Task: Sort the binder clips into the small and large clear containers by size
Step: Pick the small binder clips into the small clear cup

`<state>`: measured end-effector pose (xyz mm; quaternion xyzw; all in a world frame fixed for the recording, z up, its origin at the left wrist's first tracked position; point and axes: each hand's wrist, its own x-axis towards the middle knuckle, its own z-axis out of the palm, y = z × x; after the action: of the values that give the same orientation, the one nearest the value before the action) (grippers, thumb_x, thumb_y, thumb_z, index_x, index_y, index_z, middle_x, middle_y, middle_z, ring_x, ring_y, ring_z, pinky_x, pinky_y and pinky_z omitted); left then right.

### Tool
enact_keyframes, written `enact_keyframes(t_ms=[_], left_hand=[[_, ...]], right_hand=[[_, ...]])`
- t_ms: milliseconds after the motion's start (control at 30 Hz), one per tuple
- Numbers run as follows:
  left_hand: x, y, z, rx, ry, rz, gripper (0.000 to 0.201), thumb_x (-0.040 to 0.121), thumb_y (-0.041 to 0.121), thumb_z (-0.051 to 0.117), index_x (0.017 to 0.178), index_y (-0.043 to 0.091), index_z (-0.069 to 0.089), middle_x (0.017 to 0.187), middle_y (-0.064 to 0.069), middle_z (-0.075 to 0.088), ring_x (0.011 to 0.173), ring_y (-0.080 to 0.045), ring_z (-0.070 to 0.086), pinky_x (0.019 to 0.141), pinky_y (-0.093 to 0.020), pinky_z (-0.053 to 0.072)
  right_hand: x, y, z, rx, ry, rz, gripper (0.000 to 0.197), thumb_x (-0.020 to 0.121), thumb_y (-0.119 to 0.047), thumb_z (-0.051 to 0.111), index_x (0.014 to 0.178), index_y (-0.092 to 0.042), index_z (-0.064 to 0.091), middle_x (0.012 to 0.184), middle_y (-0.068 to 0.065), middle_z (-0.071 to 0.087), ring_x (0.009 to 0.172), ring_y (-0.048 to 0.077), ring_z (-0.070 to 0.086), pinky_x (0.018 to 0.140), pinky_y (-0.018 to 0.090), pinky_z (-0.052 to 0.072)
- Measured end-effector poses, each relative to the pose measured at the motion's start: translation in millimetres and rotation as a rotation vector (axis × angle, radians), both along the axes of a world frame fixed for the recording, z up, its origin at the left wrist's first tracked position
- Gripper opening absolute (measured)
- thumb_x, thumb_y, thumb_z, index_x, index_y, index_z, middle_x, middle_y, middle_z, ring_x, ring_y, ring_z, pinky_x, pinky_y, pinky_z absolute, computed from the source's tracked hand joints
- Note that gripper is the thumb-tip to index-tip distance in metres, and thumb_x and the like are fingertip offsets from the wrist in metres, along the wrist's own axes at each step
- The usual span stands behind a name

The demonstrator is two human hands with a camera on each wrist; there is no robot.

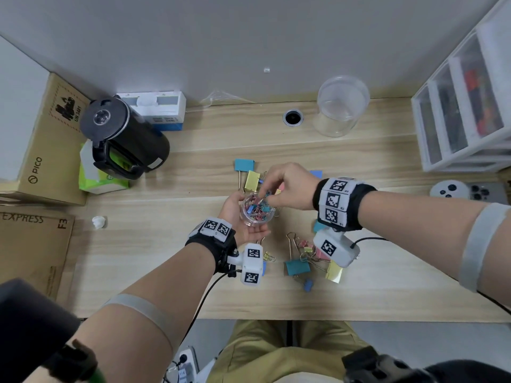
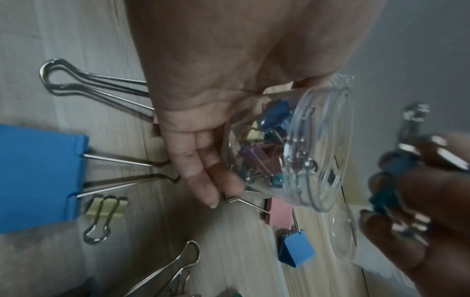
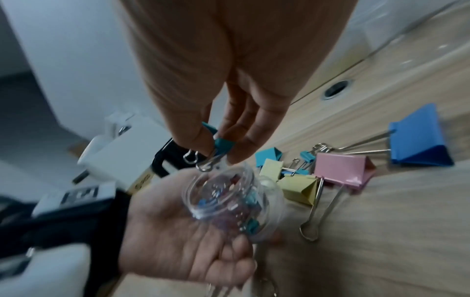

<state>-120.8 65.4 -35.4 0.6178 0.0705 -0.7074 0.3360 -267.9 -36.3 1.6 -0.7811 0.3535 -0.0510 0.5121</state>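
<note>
The left hand (image 1: 243,217) cups the small clear container (image 1: 258,210), part full of small clips, its fingers curled round the wall just above the desk (image 1: 387,286). The right hand (image 1: 290,189) pinches a small teal clip (image 3: 220,143) right over the container's mouth. Large clips (image 1: 297,266) lie scattered near and far of the hands, and the large clear container (image 1: 341,106) stands far right.
</note>
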Motion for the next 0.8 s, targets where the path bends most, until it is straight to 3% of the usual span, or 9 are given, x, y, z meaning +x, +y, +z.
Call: enact_keyframes(t_ms=[100,200,267,367,433,567,633,700,800], left_hand=[[-2.6,-0.8,1.8,-0.006,0.007,-0.022,0.043,0.089,0.044,0.048,0.089,0.005,0.067,0.083,-0.016,0.07,0.078,-0.031,0.061,0.09,-0.046,0.053],[-3.6,1.7,1.4,0.006,0.007,-0.019,0.043,0.089,0.045,0.048,0.092,0.006,0.066,0.082,-0.016,0.069,0.078,-0.031,0.061,0.085,-0.045,0.055],[-4.1,4.2,0.7,0.012,0.003,-0.01,0.046,0.092,0.048,0.046,0.094,0.006,0.066,0.082,-0.017,0.069,0.077,-0.032,0.061,0.083,-0.045,0.056],[-2.8,8.1,0.3,-0.003,0.011,-0.004,0.046,0.092,0.047,0.044,0.098,0.006,0.065,0.082,-0.017,0.068,0.074,-0.032,0.061,0.083,-0.045,0.056],[-1.7,10.7,0.6,-0.013,0.024,-0.011,0.045,0.091,0.043,0.043,0.1,0.004,0.064,0.081,-0.017,0.067,0.072,-0.031,0.06,0.082,-0.045,0.056],[-0.5,14.3,-0.8,-0.011,0.044,0.003,0.05,0.091,0.043,0.042,0.099,0.0,0.066,0.079,-0.017,0.067,0.071,-0.03,0.058,0.084,-0.046,0.054],[0.4,16.1,-1.1,-0.004,0.05,0.006,0.052,0.09,0.043,0.041,0.105,-0.001,0.065,0.086,-0.019,0.067,0.071,-0.03,0.058,0.083,-0.045,0.055],[1.5,18.2,-2.0,0.003,0.062,0.008,0.055,0.089,0.044,0.042,0.112,-0.001,0.062,0.105,-0.022,0.064,0.071,-0.03,0.058,0.081,-0.043,0.056],[2.3,20.1,-2.9,0.007,0.071,0.011,0.057,0.088,0.045,0.041,0.114,-0.001,0.063,0.116,-0.025,0.061,0.071,-0.029,0.058,0.079,-0.042,0.056]], right_hand=[[9.8,10.3,0.8,-0.107,0.097,0.138,0.02,0.074,-0.013,0.073,0.085,-0.027,0.079,0.086,-0.01,0.062,0.078,0.007,0.06,0.077,0.029,0.054],[16.0,15.7,2.3,-0.164,0.133,0.113,0.018,0.077,-0.017,0.072,0.091,-0.027,0.078,0.082,-0.015,0.06,0.077,0.005,0.058,0.079,0.025,0.051],[15.8,18.7,3.0,-0.142,0.128,0.107,0.022,0.076,-0.021,0.073,0.096,-0.03,0.077,0.083,-0.016,0.064,0.078,0.002,0.062,0.081,0.021,0.05],[8.8,20.7,5.5,-0.011,0.05,0.1,0.027,0.077,-0.013,0.072,0.101,-0.024,0.076,0.087,-0.016,0.071,0.08,-0.004,0.067,0.079,0.016,0.054],[1.8,21.5,6.7,-0.009,-0.009,0.028,0.021,0.078,-0.013,0.072,0.096,-0.024,0.076,0.088,-0.01,0.074,0.074,-0.003,0.067,0.076,0.021,0.057],[-17.9,17.6,-1.0,-0.095,0.0,-0.067,0.013,0.078,-0.015,0.071,0.09,-0.018,0.073,0.084,-0.004,0.072,0.071,0.013,0.068,0.075,0.037,0.059],[-32.8,14.4,-9.5,-0.104,0.155,0.088,0.018,0.075,-0.018,0.073,0.094,-0.018,0.071,0.088,-0.005,0.07,0.079,0.013,0.068,0.08,0.037,0.058],[-46.5,16.2,-17.9,-0.148,0.347,0.288,0.029,0.074,-0.023,0.076,0.102,-0.022,0.068,0.097,-0.008,0.067,0.088,0.011,0.064,0.084,0.033,0.055],[-56.6,26.0,-31.0,-0.236,0.51,0.483,0.04,0.075,-0.032,0.077,0.111,-0.025,0.062,0.102,-0.011,0.058,0.093,0.011,0.054,0.079,0.024,0.044]])
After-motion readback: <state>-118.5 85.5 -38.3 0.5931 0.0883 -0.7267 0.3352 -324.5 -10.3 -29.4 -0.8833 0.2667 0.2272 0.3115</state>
